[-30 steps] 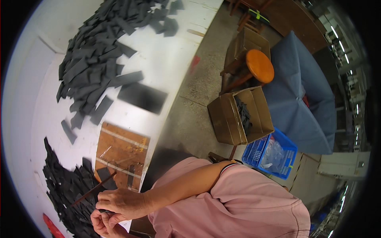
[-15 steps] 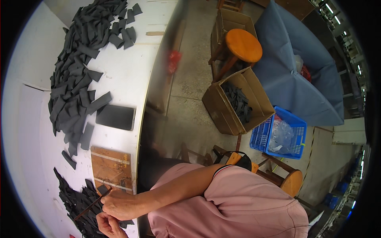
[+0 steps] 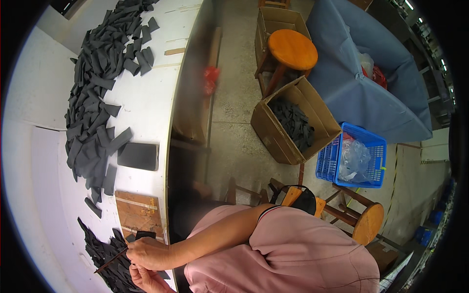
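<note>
My right hand (image 3: 149, 254) is closed around a thin dark stick (image 3: 111, 260), which slants down-left over a heap of narrow black fabric pieces (image 3: 100, 249). A small black fabric piece (image 3: 145, 235) shows just above its knuckles, at the near end of a brown board (image 3: 139, 211); whether the hand touches it I cannot tell. Right below, my left hand (image 3: 149, 281) has its fingers pinched together close to the right hand. What lies between them is too small or hidden to make out.
A long pile of dark grey fabric pieces (image 3: 90, 107) runs along the white table (image 3: 146, 93), beside a black flat device (image 3: 138, 156). On the floor stand a carton (image 3: 273, 136) of dark pieces, wooden stools (image 3: 293, 49), a blue basket (image 3: 325, 161) and a large blue-grey fabric bin (image 3: 337, 83).
The view has shifted slightly. Both hands stay close together with the stick still in the right one. The small black piece now shows above the right knuckles instead of by the fingers.
</note>
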Available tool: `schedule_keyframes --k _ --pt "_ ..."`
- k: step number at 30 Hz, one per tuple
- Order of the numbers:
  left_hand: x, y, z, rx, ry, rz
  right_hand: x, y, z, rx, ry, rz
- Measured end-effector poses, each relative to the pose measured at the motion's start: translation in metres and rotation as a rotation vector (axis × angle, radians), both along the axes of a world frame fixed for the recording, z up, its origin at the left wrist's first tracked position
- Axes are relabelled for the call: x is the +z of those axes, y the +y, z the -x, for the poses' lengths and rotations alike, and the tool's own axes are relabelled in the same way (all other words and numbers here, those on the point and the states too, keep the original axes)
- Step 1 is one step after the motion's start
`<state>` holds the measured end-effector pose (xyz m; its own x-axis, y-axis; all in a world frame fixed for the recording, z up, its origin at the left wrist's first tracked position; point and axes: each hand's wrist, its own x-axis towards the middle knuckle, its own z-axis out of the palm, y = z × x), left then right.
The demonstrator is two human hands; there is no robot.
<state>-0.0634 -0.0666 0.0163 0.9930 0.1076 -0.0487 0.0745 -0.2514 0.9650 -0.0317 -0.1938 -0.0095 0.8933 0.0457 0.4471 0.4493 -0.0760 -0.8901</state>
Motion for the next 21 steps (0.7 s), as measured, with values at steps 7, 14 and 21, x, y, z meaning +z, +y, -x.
schedule_keyframes --k 7,14,21 --pt "0.000 -0.022 0.004 0.141 -0.136 -0.162 -0.014 -0.001 0.001 -0.044 -0.062 -0.009" --pt "-0.030 0.002 -0.007 0.154 -0.297 -0.278 -0.027 0.008 0.001 -0.206 -0.339 0.617" --pt "0.002 0.005 -0.012 -0.397 0.322 1.116 -0.024 0.018 -0.004 -0.103 -0.083 0.120"
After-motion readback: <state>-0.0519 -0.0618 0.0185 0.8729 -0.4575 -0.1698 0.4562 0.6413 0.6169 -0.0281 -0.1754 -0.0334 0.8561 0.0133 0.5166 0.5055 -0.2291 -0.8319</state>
